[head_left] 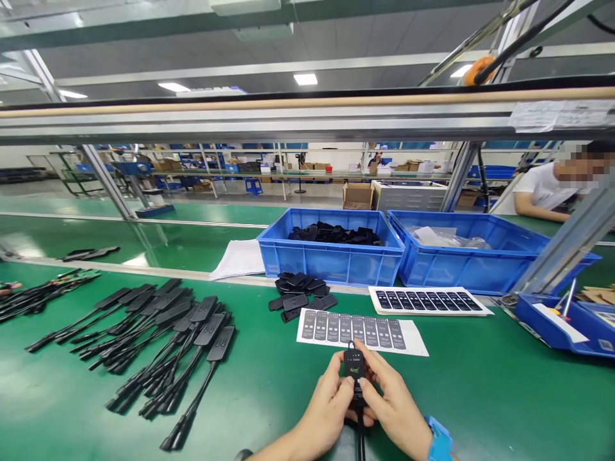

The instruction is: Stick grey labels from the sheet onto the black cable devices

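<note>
Both my hands grip one small black controller box [355, 368] with cables hanging from its lower end. My left hand [323, 410] wraps its left side, and my right hand [394, 403] its right side. Both thumbs press on the front face, which carries a small coloured logo and white print. Just beyond my fingertips lies a white sheet of dark labels [353, 330]. A pile of black plastic covers [300, 294] sits behind that sheet. To my left, many similar black boxes with cables [177, 326] are heaped on the green bench.
Behind the bench stand a blue bin [331, 256] of black parts and a second blue bin [471, 256] with plastic bags. Another label sheet [430, 301] lies before them. At right are a blue tray [569, 323] and a person [542, 192]. A hand [8, 288] shows at far left.
</note>
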